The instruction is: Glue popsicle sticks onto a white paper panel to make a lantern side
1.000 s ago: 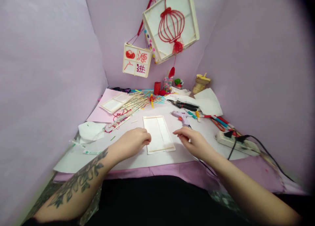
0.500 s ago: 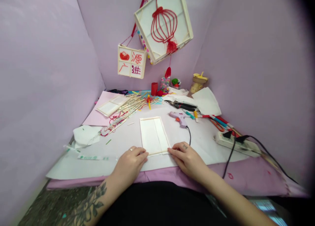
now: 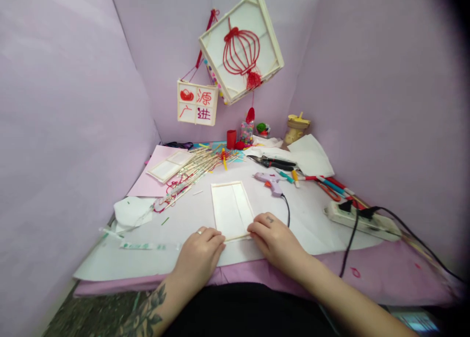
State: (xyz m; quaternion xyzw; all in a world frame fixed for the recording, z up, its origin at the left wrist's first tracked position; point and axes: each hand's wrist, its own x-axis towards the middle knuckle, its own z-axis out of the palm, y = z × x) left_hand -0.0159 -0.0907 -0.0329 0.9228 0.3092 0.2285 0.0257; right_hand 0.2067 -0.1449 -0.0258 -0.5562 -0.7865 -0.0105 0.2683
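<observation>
We see two hands at the near edge of a white framed panel (image 3: 231,210), which lies flat on the worktop (image 3: 312,224), in front of the person and close to its near side. The left hand (image 3: 201,252), with a ring on one finger, touches the near left corner of the panel. The right hand (image 3: 274,239) touches the near right corner. Both hands have a narrow grip, the fingers being bent and near to each other; whether they pinch the rim or only press upon it, we cannot tell.

Beyond the right hand we find a lilac glue gun (image 3: 270,181) lying on its side, its black cord (image 3: 288,212) running down towards this hand. Behind it there are pruning shears (image 3: 277,162) with dark handles. Farther to the right lies a white power strip (image 3: 362,221). On the left side we notice a pink sheet (image 3: 137,182) carrying a second framed panel (image 3: 171,166), and beside this a loose heap of thin sticks (image 3: 200,165). Above the worktop hangs, tilted, a large panel with a red lantern (image 3: 241,53).
</observation>
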